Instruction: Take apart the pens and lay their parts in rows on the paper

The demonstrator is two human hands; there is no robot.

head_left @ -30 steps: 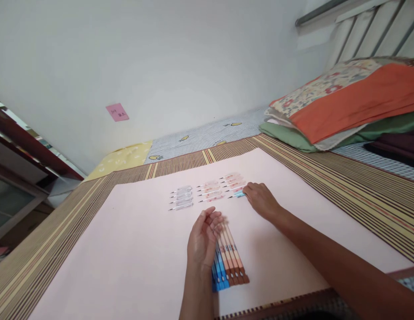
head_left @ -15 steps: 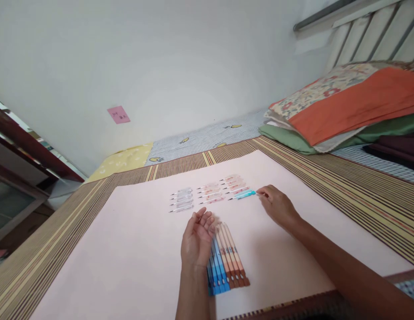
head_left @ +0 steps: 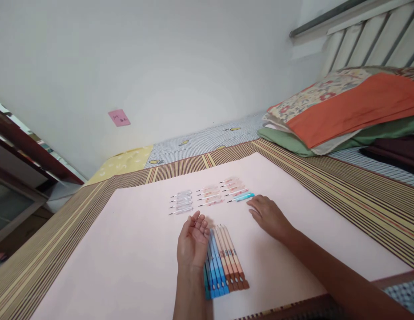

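Note:
My left hand rests on its edge on the pink sheet, fingers straight and together, pressed against the left side of a row of blue and orange pen barrels. My right hand lies palm down with fingers loosely apart, holding nothing, just below a blue pen. That pen lies at the near end of the right group of small pink pens. A middle group of pink pens and a left group of clear pens lie beside it.
The pink sheet lies on a striped mat over a bed. Folded orange and green bedding is piled at the right. A white wall with a pink note stands behind. Dark furniture is at the left.
My right hand let go of the blue pen beside the right group and drew back toward me. My left hand slid slightly nearer along the barrels.

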